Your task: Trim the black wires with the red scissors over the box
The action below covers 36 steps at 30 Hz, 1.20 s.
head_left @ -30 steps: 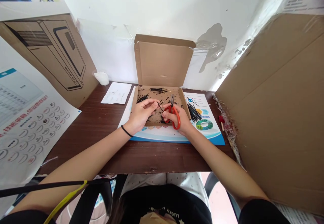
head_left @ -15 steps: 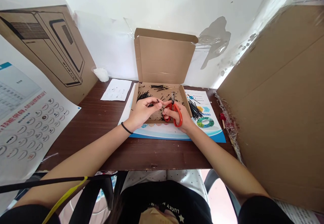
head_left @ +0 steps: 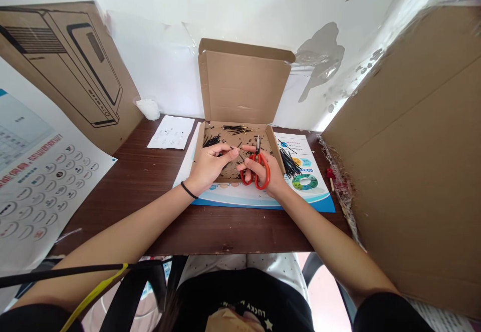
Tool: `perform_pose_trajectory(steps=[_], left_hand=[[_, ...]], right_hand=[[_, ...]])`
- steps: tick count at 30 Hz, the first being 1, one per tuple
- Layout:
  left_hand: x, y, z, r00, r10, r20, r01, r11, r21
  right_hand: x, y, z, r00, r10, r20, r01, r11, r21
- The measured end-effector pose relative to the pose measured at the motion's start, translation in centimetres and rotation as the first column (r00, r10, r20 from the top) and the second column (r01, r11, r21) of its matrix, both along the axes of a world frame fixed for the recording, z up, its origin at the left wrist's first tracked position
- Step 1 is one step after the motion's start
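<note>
Over the shallow cardboard box (head_left: 240, 79) my left hand (head_left: 210, 168) pinches a short, thin black piece like a wire between thumb and fingertips. My right hand (head_left: 271, 172) has red-handled scissors (head_left: 262, 172) looped on its fingers, with the blades pointing up and away from me. The right thumb and forefinger reach toward the left fingertips and are slightly apart. Inside the box lie a bundle of thin black wires (head_left: 212, 140) at the left, more black wires with gold-coloured ends (head_left: 237, 129) at the back, and scattered black scraps.
More black wires (head_left: 290, 163) rest outside the box on a printed sheet (head_left: 317, 201). A white paper (head_left: 171, 132) lies left, near a white bag (head_left: 148, 108). Large cardboard panels (head_left: 409, 136) rise on both sides. A small red-topped stick (head_left: 330, 176) is at the right edge.
The right thumb and forefinger have parted slightly from the left fingertips. The scissors have turned a little in the right hand. My view has shifted slightly.
</note>
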<state>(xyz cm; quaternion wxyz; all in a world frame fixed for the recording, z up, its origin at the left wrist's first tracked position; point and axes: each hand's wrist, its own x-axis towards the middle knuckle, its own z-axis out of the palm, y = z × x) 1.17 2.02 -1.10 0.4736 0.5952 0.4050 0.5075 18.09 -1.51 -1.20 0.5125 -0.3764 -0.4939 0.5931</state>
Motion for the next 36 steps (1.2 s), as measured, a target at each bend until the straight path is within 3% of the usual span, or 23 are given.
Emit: perform_pose_trajectory(steps=[6, 9, 11, 13, 16, 19, 23, 29, 33, 36], left_hand=[[0.0, -0.1, 0.7, 0.976, -0.134, 0.173, 0.163, 0.972, -0.168], [-0.1, -0.2, 1.3, 0.938, -0.181, 0.295, 0.253, 0.940, -0.228], [-0.1, -0.2, 1.5, 0.936, -0.167, 0.310, 0.242, 0.945, -0.221], [-0.1, -0.1, 1.5, 0.957, -0.109, 0.269, 0.167, 0.965, -0.202], [0.0, 0.1, 0.9, 0.985, -0.046, 0.164, 0.071, 0.986, -0.150], [0.2, 0.1, 0.5, 0.993, -0.087, 0.074, 0.094, 0.991, -0.095], [0.3, -0.3, 0.6, 0.990, -0.143, 0.015, 0.144, 0.989, -0.035], [0.3, -0.3, 0.7, 0.998, -0.023, -0.058, 0.025, 0.999, 0.037], [0.0, -0.4, 1.3, 0.975, -0.045, -0.218, 0.076, 0.988, 0.137], [-0.4, -0.5, 2.3, 0.910, -0.043, -0.412, 0.181, 0.936, 0.302]], right_hand=[[0.3, -0.1, 0.8, 0.998, 0.049, -0.034, -0.050, 0.998, -0.041], [0.9, 0.2, 1.3, 0.996, -0.071, 0.055, 0.069, 0.997, 0.028], [1.2, 0.5, 1.6, 0.971, -0.200, 0.130, 0.193, 0.979, 0.064], [1.4, 0.7, 1.7, 0.953, -0.258, 0.157, 0.251, 0.966, 0.059], [1.0, 0.6, 1.7, 0.978, -0.178, 0.104, 0.181, 0.983, -0.017], [0.3, 0.4, 1.4, 0.996, -0.089, 0.031, 0.090, 0.995, -0.052], [-0.4, 0.3, 1.2, 0.998, -0.061, 0.013, 0.061, 0.998, 0.001], [-0.3, 0.1, 0.9, 0.999, -0.024, 0.021, 0.023, 0.999, 0.044], [0.1, 0.1, 1.1, 0.999, -0.001, 0.038, -0.002, 0.998, 0.065], [0.7, 0.2, 1.6, 0.989, 0.070, 0.128, -0.085, 0.990, 0.115]])
